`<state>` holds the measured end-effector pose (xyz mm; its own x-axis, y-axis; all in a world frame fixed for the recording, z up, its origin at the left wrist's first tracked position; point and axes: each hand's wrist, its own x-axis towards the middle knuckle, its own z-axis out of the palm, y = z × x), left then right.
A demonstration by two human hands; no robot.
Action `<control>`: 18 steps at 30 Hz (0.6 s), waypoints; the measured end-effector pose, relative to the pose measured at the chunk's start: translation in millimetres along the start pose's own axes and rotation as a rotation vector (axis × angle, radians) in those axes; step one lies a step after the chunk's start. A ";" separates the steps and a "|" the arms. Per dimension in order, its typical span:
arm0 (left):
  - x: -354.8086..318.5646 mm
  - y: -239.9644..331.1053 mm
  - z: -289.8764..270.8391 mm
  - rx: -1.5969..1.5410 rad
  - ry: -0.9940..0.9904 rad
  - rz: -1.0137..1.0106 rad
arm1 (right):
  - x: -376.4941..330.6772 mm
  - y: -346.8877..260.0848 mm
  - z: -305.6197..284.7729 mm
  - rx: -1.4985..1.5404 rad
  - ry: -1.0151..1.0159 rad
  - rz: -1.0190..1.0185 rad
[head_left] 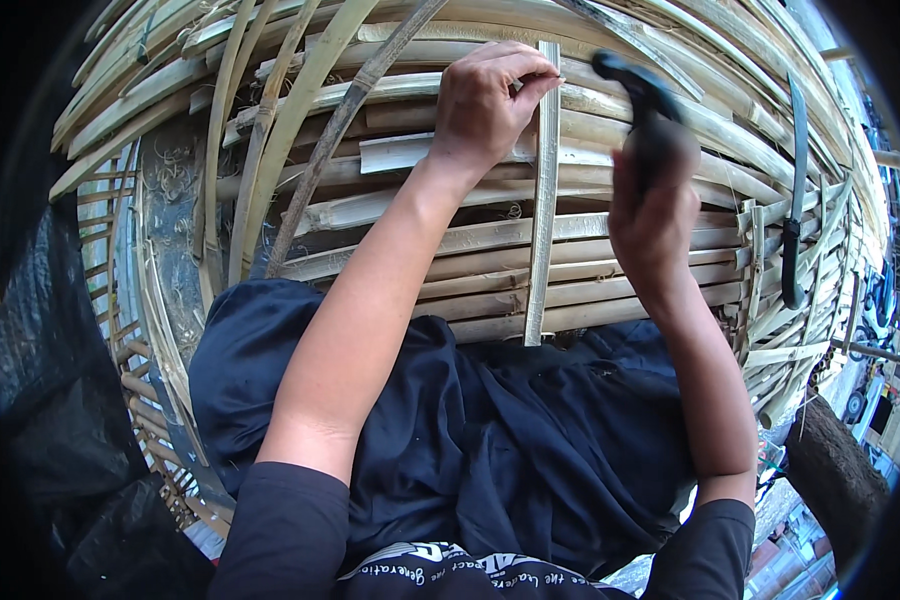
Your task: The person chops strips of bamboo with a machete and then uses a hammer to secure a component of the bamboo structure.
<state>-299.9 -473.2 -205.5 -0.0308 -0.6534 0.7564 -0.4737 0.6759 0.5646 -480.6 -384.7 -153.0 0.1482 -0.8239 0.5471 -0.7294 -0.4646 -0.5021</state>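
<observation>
My right hand (655,205) is wrapped round the handle of a black hammer (650,95), raised over the bamboo slats and smeared by motion. My left hand (492,98) is closed in a pinch beside the upper end of a narrow, pale bamboo strip (542,225). What the fingertips hold there is too small to name. This strip runs upright across several lengthwise bamboo slats (460,238), its lower end close to my lap.
A long machete-like blade with a black handle (792,255) lies on the slats at the right. Loose bamboo strips (305,100) lean across the left side. Black plastic sheeting (55,370) hangs at far left, and a thick log (835,470) stands at lower right.
</observation>
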 end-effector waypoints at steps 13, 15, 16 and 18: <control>-3.4 0.6 -1.8 -0.016 0.006 -0.026 | 0.1 -4.1 0.7 -0.024 -0.132 0.136; -4.2 0.2 -3.4 -0.039 -0.016 -0.078 | 3.1 -2.3 4.3 0.035 -0.143 0.136; -2.0 -0.7 -2.2 -0.039 -0.015 -0.075 | -1.0 -5.0 2.5 0.048 -0.011 0.083; 0.6 -1.5 0.6 0.009 0.021 0.024 | -0.7 2.4 2.6 -0.005 0.102 0.000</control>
<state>-299.8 -474.9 -206.1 -0.0232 -0.6298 0.7764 -0.4806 0.6880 0.5437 -480.7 -386.1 -156.3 0.0798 -0.7862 0.6128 -0.7326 -0.4631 -0.4988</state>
